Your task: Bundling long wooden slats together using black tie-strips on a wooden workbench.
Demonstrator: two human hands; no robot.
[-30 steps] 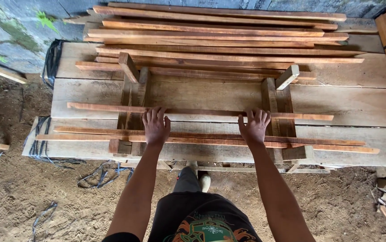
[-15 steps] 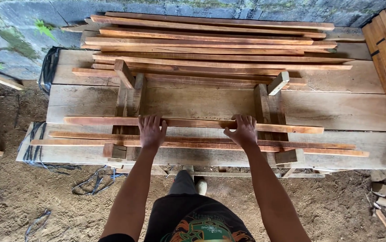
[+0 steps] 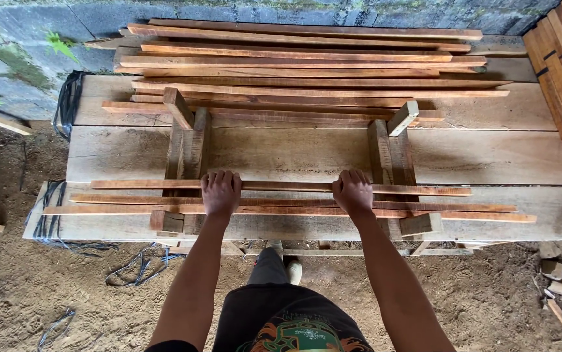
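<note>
On near wooden slats: left hand, right hand, palms down

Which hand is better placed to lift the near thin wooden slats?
Neither clearly. The left hand and right hand both rest palm-down on the long reddish wooden slats, about equally far from their middle.

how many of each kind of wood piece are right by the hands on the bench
Thin reddish strips under or beside the hands: 3
Upright cross supports: 2
Hands: 2, left hand, right hand
Total: 7
</note>
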